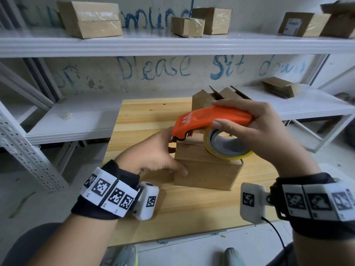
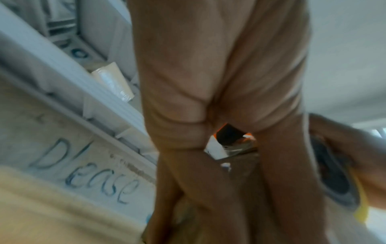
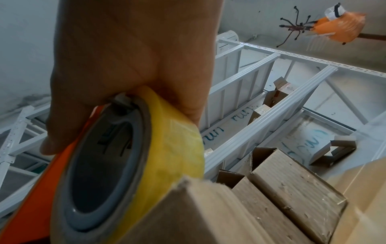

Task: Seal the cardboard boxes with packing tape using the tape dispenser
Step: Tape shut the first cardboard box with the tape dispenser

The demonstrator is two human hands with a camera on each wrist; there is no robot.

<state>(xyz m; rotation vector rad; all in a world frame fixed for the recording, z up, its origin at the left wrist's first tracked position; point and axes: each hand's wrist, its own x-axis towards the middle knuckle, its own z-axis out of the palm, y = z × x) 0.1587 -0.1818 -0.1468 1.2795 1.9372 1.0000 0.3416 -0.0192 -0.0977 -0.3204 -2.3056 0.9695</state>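
A closed cardboard box sits mid-table on the wooden tabletop. My right hand grips the orange tape dispenser by its handle, its yellowish tape roll resting on the box top; the same roll fills the right wrist view. My left hand holds the box's left end, thumb on the front face, fingers hidden under the dispenser's nose. Behind stands a second box with its flaps up. The left wrist view shows my blurred fingers.
White metal shelving runs behind the table. Several taped boxes sit on the upper shelf. A flattened box lies on the lower shelf at right. The tabletop's near edge is close to my wrists.
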